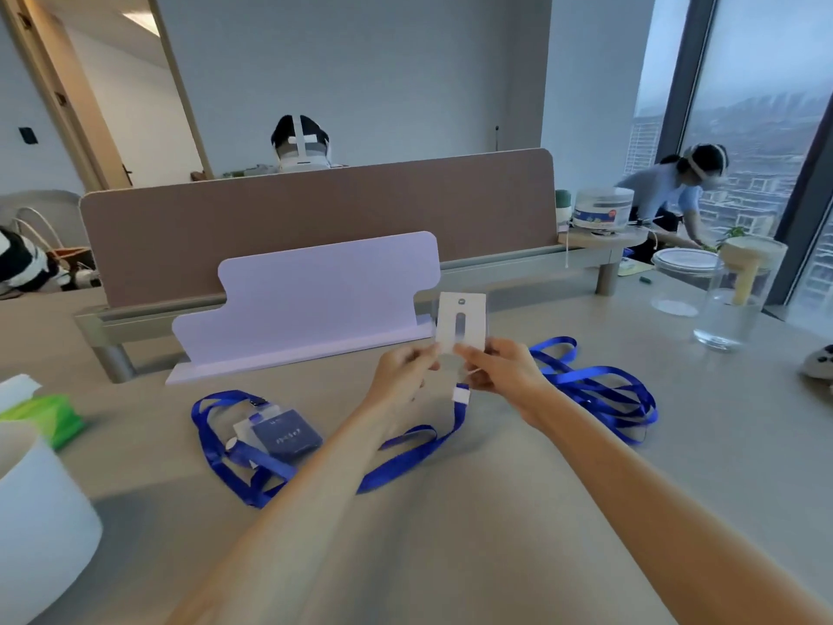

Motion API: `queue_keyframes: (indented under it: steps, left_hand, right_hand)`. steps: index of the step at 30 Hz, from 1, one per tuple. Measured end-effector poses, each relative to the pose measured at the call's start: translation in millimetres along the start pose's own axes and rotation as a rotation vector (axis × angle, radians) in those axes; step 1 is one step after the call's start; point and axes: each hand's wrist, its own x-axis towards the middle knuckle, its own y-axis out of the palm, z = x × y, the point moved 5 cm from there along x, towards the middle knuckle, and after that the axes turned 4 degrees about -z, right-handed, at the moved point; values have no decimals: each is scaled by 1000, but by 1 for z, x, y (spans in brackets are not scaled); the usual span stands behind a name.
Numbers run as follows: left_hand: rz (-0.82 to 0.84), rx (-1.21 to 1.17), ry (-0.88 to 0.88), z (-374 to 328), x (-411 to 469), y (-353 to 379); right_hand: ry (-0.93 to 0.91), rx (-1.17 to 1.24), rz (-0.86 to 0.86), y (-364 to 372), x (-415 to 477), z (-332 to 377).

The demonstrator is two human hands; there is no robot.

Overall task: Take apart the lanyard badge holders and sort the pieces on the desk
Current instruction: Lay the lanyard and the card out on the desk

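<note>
Both hands (450,369) pinch the white badge holder (460,322) upright between fingers (469,354).

blue lanyards (599,385), white badge holder (460,320), navy card (288,433), lilac stand (315,290), green pack (43,417).

head view looks forward and down over the desk (473,512), close.

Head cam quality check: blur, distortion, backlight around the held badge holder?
Head view: soft overall, left hand and right hand slightly smeared where they pinch the white badge holder; wide-angle bowing curves the desk divider; cool daylight from the window at right, faint shadows, no harsh glare.
</note>
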Motion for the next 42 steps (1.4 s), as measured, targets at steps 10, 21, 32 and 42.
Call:
queue_keyframes:
  steps: [10, 21, 32, 42]
  left_hand:
    - [-96, -111, -8, -9, 1, 8]
    - [-151, -121, -168, 13, 1, 10]
    - [-197, 467, -119, 58, 41, 21]
    - [-126, 921, 434, 57, 54, 34]
  right_hand:
    - [96, 36, 143, -3, -22, -15]
    - [323, 322, 121, -20, -59, -8]
    - [311, -84, 93, -45, -48, -33]
    - [303, -51, 114, -42, -29, -47]
